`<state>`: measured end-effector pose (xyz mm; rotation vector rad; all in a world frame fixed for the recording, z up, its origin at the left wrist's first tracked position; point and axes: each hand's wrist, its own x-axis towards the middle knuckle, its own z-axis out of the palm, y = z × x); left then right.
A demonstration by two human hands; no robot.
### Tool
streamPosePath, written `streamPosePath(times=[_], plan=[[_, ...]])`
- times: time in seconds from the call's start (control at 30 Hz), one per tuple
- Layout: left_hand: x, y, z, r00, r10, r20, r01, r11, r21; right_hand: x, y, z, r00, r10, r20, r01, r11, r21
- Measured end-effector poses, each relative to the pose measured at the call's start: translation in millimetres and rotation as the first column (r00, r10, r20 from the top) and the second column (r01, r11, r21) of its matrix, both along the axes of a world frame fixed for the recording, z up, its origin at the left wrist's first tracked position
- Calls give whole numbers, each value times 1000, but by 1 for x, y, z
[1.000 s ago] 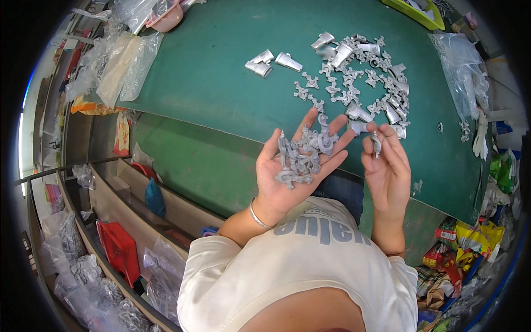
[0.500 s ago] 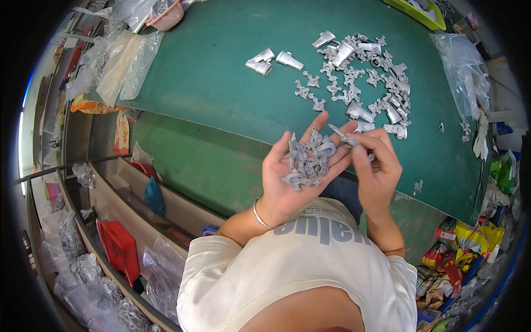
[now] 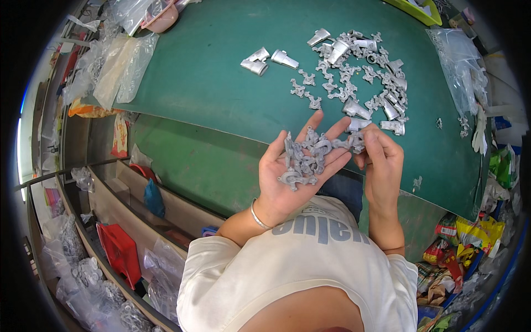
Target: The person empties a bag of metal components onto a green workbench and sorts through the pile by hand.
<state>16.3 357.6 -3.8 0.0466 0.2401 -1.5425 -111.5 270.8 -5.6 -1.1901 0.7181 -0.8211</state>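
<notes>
My left hand [image 3: 281, 176] is palm up, fingers spread, bearing a heap of small grey cast metal parts [image 3: 307, 156] with ring-like middles and short lugs. At its fingertips my right hand [image 3: 381, 157] pinches one more such grey metal part [image 3: 355, 143], which lies against the edge of the heap. Beyond my hands, a loose pile of the same parts [image 3: 343, 83] covers the right half of the green table [image 3: 210, 66]. Shiny silver tapered tubes [image 3: 355, 109] are mixed among them. A few more silver tubes [image 3: 285, 59] lie apart, left of the pile.
Clear plastic bags [image 3: 124, 69] hang over the table's left edge, near a pink basin [image 3: 161, 17]. A yellow-green tray [image 3: 415, 10] stands at the far right. Lower left are long bins [image 3: 133, 196] and a red basket [image 3: 119, 252]; coloured packets [image 3: 481, 238] lie lower right.
The pinched part has turned from edge-on to flatter, its ringed shape now showing beside the heap. My right hand has rotated slightly; my left hand still bears the heap.
</notes>
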Motion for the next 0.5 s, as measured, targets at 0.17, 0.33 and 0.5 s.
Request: streamPosePath(times=[0.17,0.33,0.5], plan=[[-1,-3,-3,999,26,-33,-25,1000,18,3,3,12,992,47,-117,-61,991,-122],[1,-3,-17,986,86,-140,-81,996,42,-12,-16,4,967,202,154,-211,976,47],[5,-4,-20,993,69,-101,-60,994,88,-26,-43,-8,978,-132,-161,101,977,-186]])
